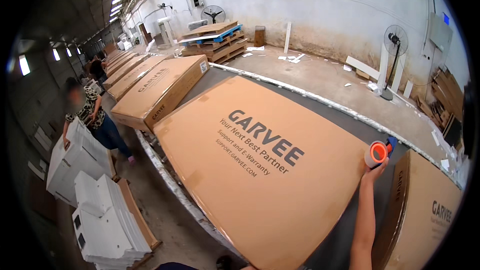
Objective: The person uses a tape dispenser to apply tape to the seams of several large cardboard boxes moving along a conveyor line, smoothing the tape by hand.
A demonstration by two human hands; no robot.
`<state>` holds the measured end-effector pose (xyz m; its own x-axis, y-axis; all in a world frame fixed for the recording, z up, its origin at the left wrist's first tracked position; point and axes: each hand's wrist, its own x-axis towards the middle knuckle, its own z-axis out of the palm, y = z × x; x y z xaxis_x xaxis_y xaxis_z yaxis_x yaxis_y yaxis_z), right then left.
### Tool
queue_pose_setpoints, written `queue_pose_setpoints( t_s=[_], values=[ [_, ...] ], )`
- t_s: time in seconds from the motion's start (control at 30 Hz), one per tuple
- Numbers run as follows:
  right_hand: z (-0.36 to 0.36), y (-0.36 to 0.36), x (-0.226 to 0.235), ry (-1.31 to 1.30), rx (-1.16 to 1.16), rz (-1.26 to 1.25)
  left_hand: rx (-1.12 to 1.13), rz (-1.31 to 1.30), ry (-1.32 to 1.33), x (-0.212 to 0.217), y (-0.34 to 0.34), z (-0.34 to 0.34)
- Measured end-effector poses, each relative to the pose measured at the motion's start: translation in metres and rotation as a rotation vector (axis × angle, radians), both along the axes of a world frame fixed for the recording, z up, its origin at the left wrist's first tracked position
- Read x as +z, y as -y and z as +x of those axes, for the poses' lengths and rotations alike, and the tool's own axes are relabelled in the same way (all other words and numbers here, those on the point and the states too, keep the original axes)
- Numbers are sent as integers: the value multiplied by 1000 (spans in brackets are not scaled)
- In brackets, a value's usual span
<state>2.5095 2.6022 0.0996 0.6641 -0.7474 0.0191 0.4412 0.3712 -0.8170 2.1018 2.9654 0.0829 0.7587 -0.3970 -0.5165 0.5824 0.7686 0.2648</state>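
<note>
One large carton [240,197] lies shut, apparently taped; at its right corner the right hand [375,171] grasps a tape dispenser [371,158]. Left hand's grip: cannot tell, unseen. What remains is unclear.

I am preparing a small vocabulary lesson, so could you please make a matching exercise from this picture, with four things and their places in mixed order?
Things
1. tape dispenser
2. large middle carton
3. wooden pallets
4. white pieces

Places
A. stacked on the floor beyond the dark belt
B. in the person's right hand
C. stacked at the lower left of the picture
D. lying on the dark belt

Pairs: 1-B; 2-D; 3-A; 4-C
</note>
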Motion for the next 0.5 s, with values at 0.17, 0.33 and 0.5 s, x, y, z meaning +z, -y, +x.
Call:
queue_pose_setpoints(
  t_s=[0.17,0.33,0.5],
  values=[
    [-76,11,54,268,434,157,-264,-518,371,-29,147,70],
    [-178,-2,74,168,643,157,-265,-1168,-343,-8,203,99],
    [-249,-94,48,-128,415,216,-971,-117,426,-38,34,98]
  ],
)
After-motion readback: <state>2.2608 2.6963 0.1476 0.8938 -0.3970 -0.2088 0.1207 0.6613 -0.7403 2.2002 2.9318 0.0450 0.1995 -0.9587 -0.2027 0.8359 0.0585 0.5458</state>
